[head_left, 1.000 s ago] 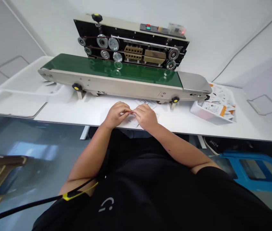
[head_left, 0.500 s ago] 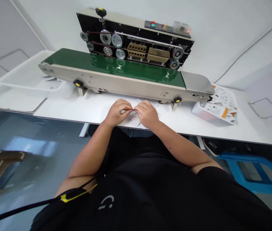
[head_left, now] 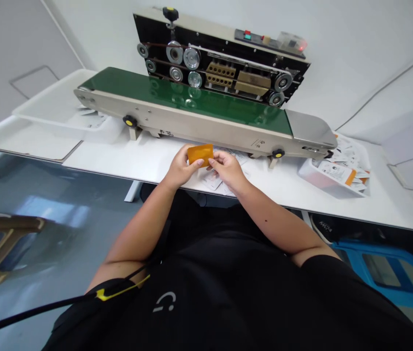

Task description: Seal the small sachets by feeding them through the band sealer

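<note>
Item 1. Small flat orange packet (head_left: 200, 153), rectangular and glossy. It is held upright just above the front edge of the table, between the two hands, with its broad face towards the camera. It sits at the centre of the view, well clear of the belt at its 12 o'clock.

Item 2. Left hand (head_left: 181, 169), at 8 o'clock from the orange packet. The fingers are curled behind the packet and the thumb is pressed on its front face, clamped on its left part.

Item 3. Right hand (head_left: 229, 171), at 4 o'clock from the orange packet. The thumb and fingertips pinch its right edge.

Item 4. White flat-topped table (head_left: 126, 163), running from 9 to 3 o'clock across the view.

Item 5. Loose white printed sachets (head_left: 212, 181), lying flat on the table directly beneath the hands, at 6 o'clock from the orange packet.

Item 6. Beige continuous sealing machine (head_left: 224, 80), at 12 o'clock from the hands. Its black face carries silver pulleys and brass blocks, and a red lamp is lit at the top right.

Item 7. Long green conveyor belt (head_left: 177, 95), set along the front of the machine.

Item 8. Shallow white plastic tray (head_left: 49, 105), at 10 o'clock, under the belt's left end.

Item 9. Small white open box (head_left: 318, 176) filled with white-and-orange sachets, at 3 o'clock, beside the belt's right end.

Item 10. Blue plastic stool (head_left: 396, 278), on the floor at 4 o'clock, below the table.

Item 11. Black cable with a yellow band (head_left: 46, 307), at 7 o'clock, running to the person's black shirt.
</note>
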Tool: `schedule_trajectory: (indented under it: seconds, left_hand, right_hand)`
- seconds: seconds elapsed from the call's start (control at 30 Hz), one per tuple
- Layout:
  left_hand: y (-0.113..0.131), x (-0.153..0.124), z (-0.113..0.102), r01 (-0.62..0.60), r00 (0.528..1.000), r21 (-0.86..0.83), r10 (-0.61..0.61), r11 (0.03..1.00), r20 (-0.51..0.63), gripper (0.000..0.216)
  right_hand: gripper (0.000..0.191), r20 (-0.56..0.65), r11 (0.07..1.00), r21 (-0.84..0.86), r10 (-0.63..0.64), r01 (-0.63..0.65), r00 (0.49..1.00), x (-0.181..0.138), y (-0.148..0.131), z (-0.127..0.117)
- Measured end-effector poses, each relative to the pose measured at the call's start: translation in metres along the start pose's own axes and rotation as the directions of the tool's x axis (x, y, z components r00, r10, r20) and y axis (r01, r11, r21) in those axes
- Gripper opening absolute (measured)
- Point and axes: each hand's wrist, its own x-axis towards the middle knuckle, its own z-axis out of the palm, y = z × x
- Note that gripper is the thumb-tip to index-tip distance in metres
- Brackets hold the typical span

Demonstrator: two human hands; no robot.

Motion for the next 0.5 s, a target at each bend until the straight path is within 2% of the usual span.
schedule_trajectory:
  seconds: [0.1, 0.23, 0.3, 0.37, 0.5]
  left_hand:
    - [-0.004, -0.005, 0.0, 0.049, 0.997, -0.016, -0.048, 0.999, 0.054, 0.065]
    - [-0.008, -0.008, -0.004, 0.05, 0.997, -0.01, -0.049, 0.999, 0.054, 0.056]
    - [-0.007, -0.007, -0.005, 0.059, 0.996, -0.008, -0.058, 0.998, 0.067, 0.051]
    - [-0.005, -0.006, -0.005, 0.068, 0.995, -0.001, -0.068, 0.998, 0.072, 0.049]
    - [0.003, -0.004, -0.005, 0.092, 0.992, 0.032, -0.094, 0.995, 0.083, 0.044]
  right_hand:
    - [0.031, -0.039, 0.995, 0.087, 0.043, -0.039, 0.998, 0.0, -0.017, -0.01]
    - [0.035, -0.066, 0.995, 0.087, 0.051, -0.045, 0.997, 0.006, -0.046, -0.039]
    - [0.034, -0.111, 0.997, 0.068, 0.042, -0.035, 0.993, 0.015, -0.062, -0.064]
    - [0.031, -0.218, 0.999, 0.047, 0.024, -0.014, 0.976, 0.028, -0.078, -0.095]
    - [0.015, -0.491, 0.999, 0.033, 0.02, -0.004, 0.871, 0.057, -0.106, -0.166]
